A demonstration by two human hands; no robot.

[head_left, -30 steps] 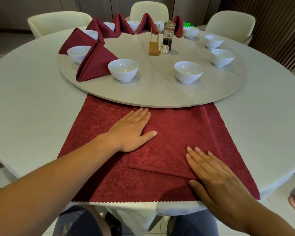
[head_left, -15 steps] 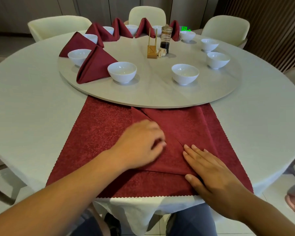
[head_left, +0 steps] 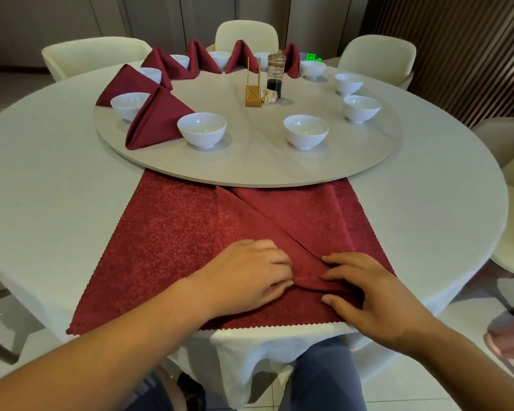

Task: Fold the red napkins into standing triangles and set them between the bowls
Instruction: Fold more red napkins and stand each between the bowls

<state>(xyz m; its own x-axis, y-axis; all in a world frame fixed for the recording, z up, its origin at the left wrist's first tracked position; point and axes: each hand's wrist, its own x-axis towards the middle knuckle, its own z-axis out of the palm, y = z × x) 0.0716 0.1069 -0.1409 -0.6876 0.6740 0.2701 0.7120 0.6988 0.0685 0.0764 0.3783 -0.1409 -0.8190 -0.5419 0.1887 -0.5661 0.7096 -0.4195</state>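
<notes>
Gripping the red napkin at its near corner, left hand & right hand curl fingers round the cloth, prob. to set the diagonal fold.

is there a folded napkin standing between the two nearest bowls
No, only bare turntable shows between the near left bowl and the near right bowl.

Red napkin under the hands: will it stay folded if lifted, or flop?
Probably floppy: the red napkin puckers where the right hand pinches it. Likely holds creases, since the finished napkin stands by itself. Thin layers suggest it's light.
</notes>
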